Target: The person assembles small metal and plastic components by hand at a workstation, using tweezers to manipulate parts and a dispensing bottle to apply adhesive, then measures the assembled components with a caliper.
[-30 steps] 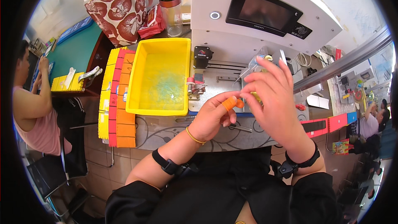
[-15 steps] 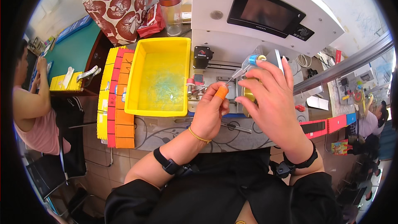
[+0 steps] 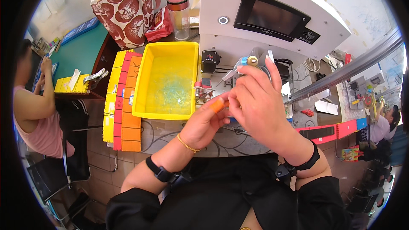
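Observation:
My left hand, with an orange wrap round one finger, is closed in a pinch in front of the white machine. Fingertips of my right hand come together against it from the right, thumb and index pinched, other fingers raised. Whatever lies between them is too small or hidden to make out. Just behind my raised right fingers is a slanted nozzle-like part with a blue and gold end; contact with it cannot be told. Small metal fittings stand beyond my left fingers.
Left of the machine stands a yellow bin with fine bluish strands inside. Orange, red and yellow strips line its left side. A lidded jar and patterned bag stand behind. A person sits at the far left.
Both hands have come down and slightly left. My right fingers, spread earlier, now pinch at the left fingertips. The whole view has shifted slightly.

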Demonstrator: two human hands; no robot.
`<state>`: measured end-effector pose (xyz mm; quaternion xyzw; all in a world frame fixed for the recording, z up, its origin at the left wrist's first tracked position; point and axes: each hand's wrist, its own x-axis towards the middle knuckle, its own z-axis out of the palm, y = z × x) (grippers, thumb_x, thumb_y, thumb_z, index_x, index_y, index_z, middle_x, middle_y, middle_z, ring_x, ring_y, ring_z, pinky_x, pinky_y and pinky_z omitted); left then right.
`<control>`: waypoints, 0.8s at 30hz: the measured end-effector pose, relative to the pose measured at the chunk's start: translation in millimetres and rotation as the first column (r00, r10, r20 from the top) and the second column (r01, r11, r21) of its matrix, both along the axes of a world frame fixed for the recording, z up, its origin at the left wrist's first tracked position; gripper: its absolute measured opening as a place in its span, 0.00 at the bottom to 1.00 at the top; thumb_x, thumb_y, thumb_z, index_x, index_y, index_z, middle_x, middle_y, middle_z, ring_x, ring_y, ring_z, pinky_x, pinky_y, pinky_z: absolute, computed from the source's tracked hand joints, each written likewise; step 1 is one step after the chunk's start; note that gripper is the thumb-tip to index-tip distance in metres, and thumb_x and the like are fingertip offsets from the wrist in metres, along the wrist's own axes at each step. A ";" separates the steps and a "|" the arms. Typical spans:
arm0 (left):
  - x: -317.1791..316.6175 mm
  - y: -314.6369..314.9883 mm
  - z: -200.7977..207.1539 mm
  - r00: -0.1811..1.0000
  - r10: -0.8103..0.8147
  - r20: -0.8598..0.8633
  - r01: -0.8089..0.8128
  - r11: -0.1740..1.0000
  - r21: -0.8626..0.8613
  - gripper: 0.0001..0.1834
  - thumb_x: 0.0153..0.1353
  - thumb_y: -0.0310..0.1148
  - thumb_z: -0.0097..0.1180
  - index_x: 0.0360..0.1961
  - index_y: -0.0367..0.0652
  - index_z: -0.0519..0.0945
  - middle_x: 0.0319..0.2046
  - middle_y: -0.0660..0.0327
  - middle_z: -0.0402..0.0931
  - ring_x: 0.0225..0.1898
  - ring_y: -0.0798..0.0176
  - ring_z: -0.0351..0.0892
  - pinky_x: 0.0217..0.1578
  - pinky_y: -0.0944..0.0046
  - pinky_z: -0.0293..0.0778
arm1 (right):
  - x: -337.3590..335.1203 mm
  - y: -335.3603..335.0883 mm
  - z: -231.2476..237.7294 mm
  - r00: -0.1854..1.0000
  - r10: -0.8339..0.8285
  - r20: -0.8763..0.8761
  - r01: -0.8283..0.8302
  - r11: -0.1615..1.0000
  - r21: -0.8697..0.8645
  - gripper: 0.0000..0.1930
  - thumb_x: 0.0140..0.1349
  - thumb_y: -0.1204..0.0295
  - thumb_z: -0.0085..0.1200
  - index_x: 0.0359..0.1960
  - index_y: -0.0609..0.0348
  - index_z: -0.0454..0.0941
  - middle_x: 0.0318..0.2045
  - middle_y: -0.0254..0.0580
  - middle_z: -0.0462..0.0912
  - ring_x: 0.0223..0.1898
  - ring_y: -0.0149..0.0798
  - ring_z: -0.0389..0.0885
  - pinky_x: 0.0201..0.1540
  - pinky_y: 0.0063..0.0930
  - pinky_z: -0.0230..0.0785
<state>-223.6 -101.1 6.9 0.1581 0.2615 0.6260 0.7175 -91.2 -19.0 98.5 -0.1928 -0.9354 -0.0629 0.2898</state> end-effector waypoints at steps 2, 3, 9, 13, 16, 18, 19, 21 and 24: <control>-5.1 -7.1 5.6 0.999 -0.036 0.029 0.036 0.999 -0.024 0.17 0.70 0.41 0.47 0.55 0.48 0.72 0.48 0.67 0.76 0.49 0.70 0.74 0.50 0.64 0.68 | 2.4 -6.5 -2.8 1.000 0.019 0.002 -0.019 1.000 0.003 0.06 0.47 0.76 0.61 0.25 0.55 0.75 0.32 0.35 0.76 0.52 0.38 0.74 0.67 0.54 0.49; -5.9 -9.9 9.9 0.998 -0.034 0.059 0.036 0.999 -0.038 0.17 0.70 0.41 0.47 0.55 0.47 0.73 0.47 0.67 0.75 0.49 0.70 0.73 0.50 0.65 0.68 | 3.0 -9.5 -5.3 0.999 0.040 0.008 -0.040 0.999 0.022 0.06 0.47 0.75 0.61 0.25 0.55 0.75 0.32 0.34 0.76 0.52 0.38 0.74 0.67 0.53 0.49; -6.7 -18.2 25.4 0.994 0.103 0.038 -0.091 0.969 -0.229 0.13 0.67 0.40 0.52 0.48 0.46 0.76 0.41 0.66 0.77 0.39 0.70 0.76 0.40 0.69 0.71 | 13.7 -16.7 6.5 0.989 0.138 -0.052 -0.142 0.986 -0.089 0.08 0.46 0.74 0.63 0.28 0.53 0.76 0.36 0.36 0.78 0.52 0.40 0.74 0.64 0.49 0.56; -24.5 -22.3 29.8 0.958 0.173 -0.230 -0.237 0.927 -0.291 0.09 0.64 0.36 0.56 0.42 0.44 0.77 0.34 0.65 0.78 0.24 0.72 0.74 0.26 0.73 0.68 | 47.5 -25.3 57.2 0.713 0.502 -0.489 -0.642 0.186 -0.744 0.13 0.50 0.68 0.66 0.35 0.54 0.77 0.45 0.45 0.80 0.45 0.48 0.80 0.48 0.42 0.71; -30.4 -20.3 24.6 0.917 0.216 -0.336 -0.301 0.927 -0.224 0.07 0.64 0.33 0.56 0.39 0.43 0.77 0.33 0.64 0.78 0.21 0.72 0.71 0.23 0.74 0.65 | 60.1 -50.2 73.0 0.456 0.333 -0.825 -0.593 -0.578 -0.561 0.10 0.57 0.63 0.62 0.32 0.53 0.78 0.45 0.42 0.81 0.44 0.45 0.81 0.44 0.36 0.73; -27.9 -14.7 21.3 0.896 0.221 -0.384 -0.305 0.937 -0.172 0.05 0.64 0.32 0.55 0.35 0.43 0.76 0.32 0.63 0.78 0.21 0.72 0.72 0.23 0.74 0.66 | 59.6 -83.9 59.0 0.337 0.208 -0.918 -0.718 -0.574 -0.393 0.10 0.57 0.62 0.57 0.34 0.52 0.75 0.48 0.47 0.79 0.42 0.44 0.78 0.44 0.35 0.67; -28.6 -15.6 17.0 0.810 0.268 -0.521 -0.375 0.921 -0.109 0.04 0.64 0.31 0.54 0.34 0.42 0.75 0.31 0.63 0.78 0.22 0.72 0.73 0.23 0.74 0.66 | 57.0 -92.8 53.2 0.185 0.098 -0.978 -0.793 -0.573 -0.208 0.10 0.57 0.62 0.52 0.36 0.51 0.72 0.51 0.52 0.78 0.39 0.43 0.75 0.45 0.34 0.62; -25.3 -12.3 15.3 0.634 0.331 -0.699 -0.455 0.890 0.010 0.04 0.64 0.28 0.54 0.31 0.41 0.73 0.27 0.64 0.76 0.24 0.74 0.74 0.24 0.75 0.67 | 58.9 -93.4 51.6 0.157 0.070 -0.985 -0.794 -0.584 -0.168 0.10 0.58 0.61 0.51 0.36 0.50 0.73 0.50 0.53 0.78 0.39 0.42 0.75 0.44 0.33 0.61; -18.3 -7.1 13.1 0.469 0.343 -0.814 -0.471 0.876 0.098 0.05 0.61 0.24 0.54 0.29 0.40 0.71 0.24 0.67 0.73 0.24 0.76 0.72 0.25 0.75 0.66 | 56.1 -82.0 49.1 0.075 0.098 -0.992 -0.820 -0.561 -0.117 0.10 0.59 0.60 0.50 0.35 0.50 0.73 0.48 0.52 0.78 0.38 0.41 0.75 0.42 0.32 0.61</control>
